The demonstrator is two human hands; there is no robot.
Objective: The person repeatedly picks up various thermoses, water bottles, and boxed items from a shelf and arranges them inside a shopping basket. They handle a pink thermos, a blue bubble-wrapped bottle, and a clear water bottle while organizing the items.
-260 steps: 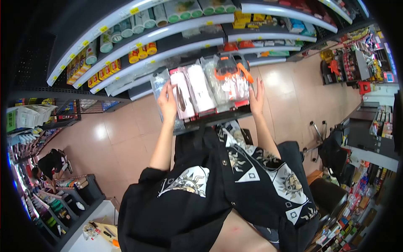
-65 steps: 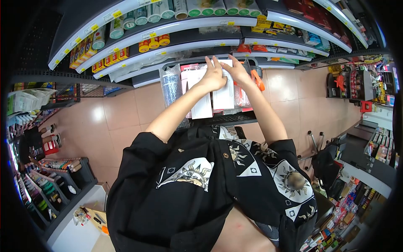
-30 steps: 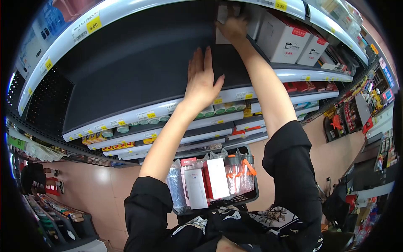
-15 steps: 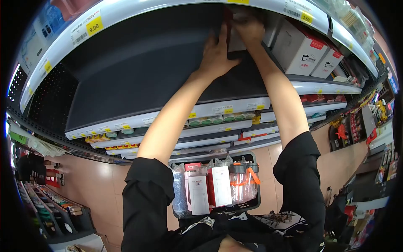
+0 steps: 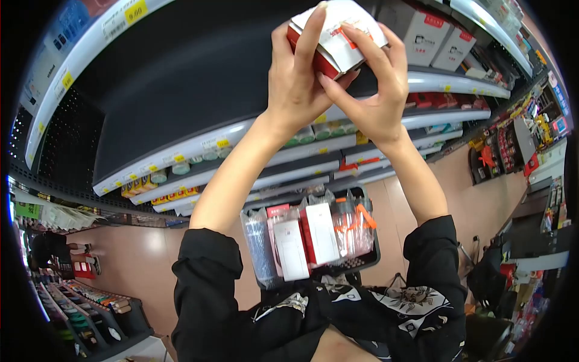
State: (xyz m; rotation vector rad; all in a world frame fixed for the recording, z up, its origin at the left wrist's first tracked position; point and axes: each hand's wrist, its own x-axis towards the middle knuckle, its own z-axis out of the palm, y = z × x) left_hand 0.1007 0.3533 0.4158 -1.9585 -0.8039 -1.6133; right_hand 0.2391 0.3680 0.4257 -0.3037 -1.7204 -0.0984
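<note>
Left hand (image 5: 292, 90) and right hand (image 5: 386, 96), raised on my outstretched arms, clasp a box (image 5: 338, 48) (white and red) between curled fingers, before a dark shelf (image 5: 199, 108); below, tiled floor (image 5: 136, 259) flanks a filled basket (image 5: 376, 252).

Glare on floor (image 5: 151, 256), bowed edges
</note>
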